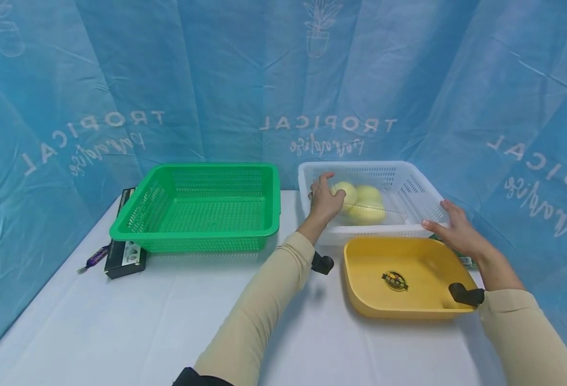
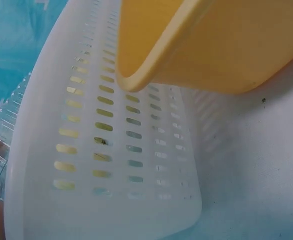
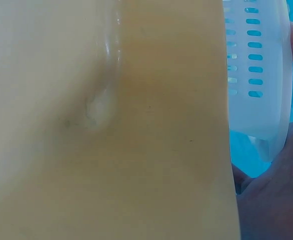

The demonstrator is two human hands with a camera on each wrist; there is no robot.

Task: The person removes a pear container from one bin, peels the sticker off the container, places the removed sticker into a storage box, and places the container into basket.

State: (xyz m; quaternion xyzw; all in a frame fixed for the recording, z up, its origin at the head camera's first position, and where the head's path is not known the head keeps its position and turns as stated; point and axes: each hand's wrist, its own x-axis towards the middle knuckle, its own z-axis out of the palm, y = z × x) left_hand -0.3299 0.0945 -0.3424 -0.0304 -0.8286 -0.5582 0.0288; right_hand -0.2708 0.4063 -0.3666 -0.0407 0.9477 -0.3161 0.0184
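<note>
In the head view, a white slotted basket (image 1: 370,229) at the back right holds several pale yellow-green round fruits (image 1: 366,212). Clear plastic shows around them, and the left wrist view catches the ridged wall of a clear plastic box (image 2: 9,117) above the basket rim. My left hand (image 1: 325,199) reaches over the basket's left side and grips the box, thumb beside the fruits; its fingertips are partly hidden. At the basket's front right corner, my right hand (image 1: 459,230) holds the rim, thumb on the front edge and fingers along the right side.
A yellow basin (image 1: 409,305) with a round dark label stands in front of the white basket, under my right forearm. To the left is a green basket (image 1: 206,242), partly over a black box (image 1: 119,260). A small purple wrapped item (image 1: 95,257) lies near the table's left edge.
</note>
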